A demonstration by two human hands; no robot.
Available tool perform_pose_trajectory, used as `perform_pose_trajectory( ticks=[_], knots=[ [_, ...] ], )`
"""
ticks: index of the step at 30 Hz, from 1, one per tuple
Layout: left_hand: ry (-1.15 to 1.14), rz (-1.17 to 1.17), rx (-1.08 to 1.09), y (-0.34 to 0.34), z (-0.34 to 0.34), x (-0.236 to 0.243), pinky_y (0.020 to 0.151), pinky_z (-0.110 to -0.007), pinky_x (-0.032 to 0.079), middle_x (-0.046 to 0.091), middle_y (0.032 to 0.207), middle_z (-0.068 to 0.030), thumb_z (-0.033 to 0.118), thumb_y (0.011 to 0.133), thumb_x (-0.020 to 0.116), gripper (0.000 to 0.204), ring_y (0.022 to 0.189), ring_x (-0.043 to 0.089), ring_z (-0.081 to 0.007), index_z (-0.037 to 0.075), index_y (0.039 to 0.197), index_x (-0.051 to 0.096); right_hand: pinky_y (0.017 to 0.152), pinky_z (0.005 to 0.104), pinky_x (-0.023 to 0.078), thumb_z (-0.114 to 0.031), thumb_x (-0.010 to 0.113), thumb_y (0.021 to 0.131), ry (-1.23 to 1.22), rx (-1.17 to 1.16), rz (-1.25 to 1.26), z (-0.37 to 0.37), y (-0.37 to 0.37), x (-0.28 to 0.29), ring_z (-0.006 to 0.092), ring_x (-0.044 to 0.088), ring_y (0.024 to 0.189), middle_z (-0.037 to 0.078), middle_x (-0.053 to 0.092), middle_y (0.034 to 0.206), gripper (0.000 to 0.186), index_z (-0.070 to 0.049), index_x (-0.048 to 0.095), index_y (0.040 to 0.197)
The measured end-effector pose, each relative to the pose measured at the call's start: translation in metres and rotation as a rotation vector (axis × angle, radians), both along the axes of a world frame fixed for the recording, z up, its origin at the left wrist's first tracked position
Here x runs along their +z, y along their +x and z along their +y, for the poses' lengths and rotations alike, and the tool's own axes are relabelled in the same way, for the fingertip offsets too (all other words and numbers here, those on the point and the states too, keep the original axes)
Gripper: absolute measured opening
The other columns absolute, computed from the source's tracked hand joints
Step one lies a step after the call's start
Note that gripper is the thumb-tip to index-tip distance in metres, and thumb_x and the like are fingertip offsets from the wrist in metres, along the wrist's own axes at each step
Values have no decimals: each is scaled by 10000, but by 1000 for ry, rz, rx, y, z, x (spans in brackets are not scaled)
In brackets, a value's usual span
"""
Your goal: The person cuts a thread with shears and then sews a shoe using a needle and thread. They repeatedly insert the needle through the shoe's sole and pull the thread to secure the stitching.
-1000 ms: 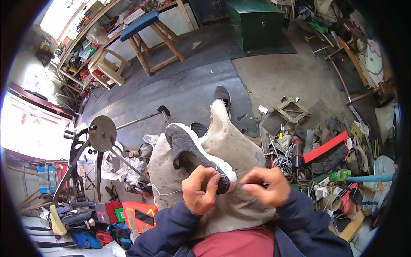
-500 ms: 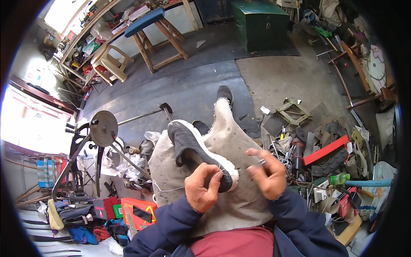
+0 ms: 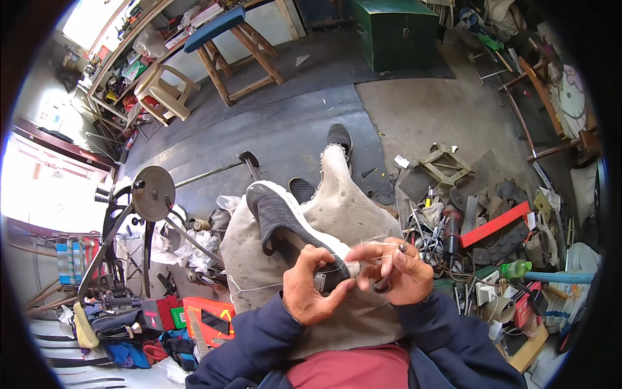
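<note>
A dark grey knit shoe (image 3: 280, 212) with a white sole lies tilted across my lap, its toe pointing away and its heel toward me. My left hand (image 3: 312, 285) grips the heel end, fingers and thumb on either side of the collar. Right beside the heel, my right hand (image 3: 400, 271) has its fingers bent around a white thread (image 3: 383, 244) drawn across them. A small dark-tipped piece shows at its fingers, and a dark rounded piece sits below them; their kind is unclear. More white thread trails left of the shoe over the beige apron (image 3: 350, 214).
A hand-cranked machine with a round wheel (image 3: 153, 193) stands at left. Tools and scraps crowd the right, around a red bar (image 3: 495, 224). An orange-red box (image 3: 208, 319) lies at lower left. Farther off are a blue-topped stool (image 3: 217, 29) and green chest (image 3: 398, 39).
My right hand has come in to the shoe's heel, with thread now stretched over its fingers. The left thumb has shifted lower, and the shoe has moved slightly left.
</note>
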State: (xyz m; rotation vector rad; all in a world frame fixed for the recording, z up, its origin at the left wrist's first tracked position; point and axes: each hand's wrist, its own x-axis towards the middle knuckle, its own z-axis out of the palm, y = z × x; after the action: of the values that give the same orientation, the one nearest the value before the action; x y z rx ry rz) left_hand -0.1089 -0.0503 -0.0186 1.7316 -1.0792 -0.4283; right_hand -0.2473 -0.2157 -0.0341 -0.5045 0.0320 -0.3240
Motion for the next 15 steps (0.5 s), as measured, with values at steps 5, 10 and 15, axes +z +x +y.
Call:
perform_pose_trajectory(
  ticks=[5,10,15],
  knots=[
    [-26,52,20,-2,-2,-7,752,-314,551,630,974,-121,67,790,880,515,824,684,-205,31,1153,517,526,302,311,-263,552,1050,174,-90,291,17,-3,10,150,386,564,0,362,590,319,-85,505,790],
    [-56,90,7,-2,-6,-17,761,-309,552,637,977,-120,38,787,864,506,847,693,-196,26,1153,514,572,278,303,-178,529,1048,-26,-171,336,40,-17,7,112,390,610,14,457,659,269,-72,474,808],
    [-2,53,27,-2,-7,-16,776,-317,552,654,964,-118,69,797,861,491,848,688,-196,21,1149,522,603,272,324,-134,550,1035,-68,-256,291,49,-19,8,95,385,629,26,504,699,243,-65,481,813]
  ],
)
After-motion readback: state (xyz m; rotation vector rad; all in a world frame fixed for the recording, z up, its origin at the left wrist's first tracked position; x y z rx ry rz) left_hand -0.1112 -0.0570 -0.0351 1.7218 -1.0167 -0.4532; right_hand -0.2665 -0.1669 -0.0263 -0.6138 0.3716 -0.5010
